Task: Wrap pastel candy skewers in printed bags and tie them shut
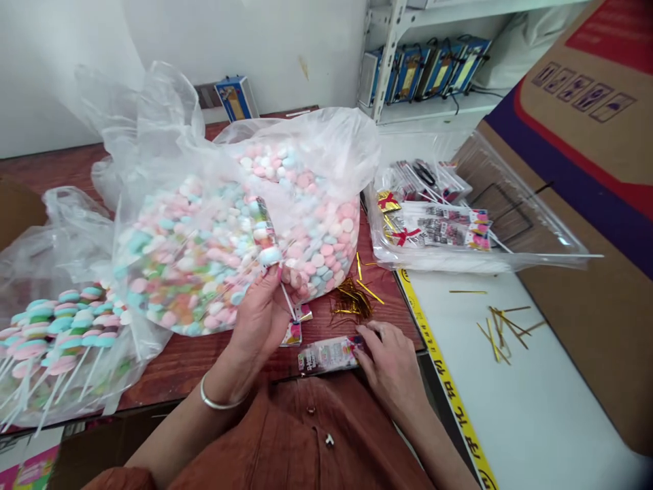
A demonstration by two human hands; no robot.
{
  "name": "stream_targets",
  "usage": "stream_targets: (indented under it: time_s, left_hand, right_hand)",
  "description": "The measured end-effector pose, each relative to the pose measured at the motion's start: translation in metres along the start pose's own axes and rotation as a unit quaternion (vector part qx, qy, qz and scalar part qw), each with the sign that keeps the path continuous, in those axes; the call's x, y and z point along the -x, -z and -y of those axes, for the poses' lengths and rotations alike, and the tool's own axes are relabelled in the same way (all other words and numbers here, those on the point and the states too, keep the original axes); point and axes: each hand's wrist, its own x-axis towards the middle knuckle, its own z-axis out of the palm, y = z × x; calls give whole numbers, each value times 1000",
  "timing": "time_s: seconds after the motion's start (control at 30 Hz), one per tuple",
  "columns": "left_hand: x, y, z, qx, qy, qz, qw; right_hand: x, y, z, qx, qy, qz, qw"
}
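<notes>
Pastel, wrapped marshmallow skewer (pixel 268 238) is grasped by your left hand (pixel 261 313); right hand (pixel 394 361) touches, grip unclear, clear printed packet (pixel 326 356) at its left.

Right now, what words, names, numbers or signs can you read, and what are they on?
No word or number reads clearly.
Yellow tape: black characters and a ringed zigzag mark, too unclear to quote.
Big brown box: a row of small picture signs; one looks like an umbrella.
Packet at the right hand: letters too blurred.
Pink sheet, lower left: too blurred.
</notes>
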Motion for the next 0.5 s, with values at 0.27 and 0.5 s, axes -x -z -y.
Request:
stream_targets:
  time_s: [0.27, 0.5]
  left_hand:
    - [16, 33, -27, 6, -27, 54, 998]
    - [60, 105, 7, -82, 94, 106, 987]
  right_hand:
    - [-14, -27, 24, 76, 70, 16, 995]
    - [-41, -58, 58, 82, 124, 10, 989]
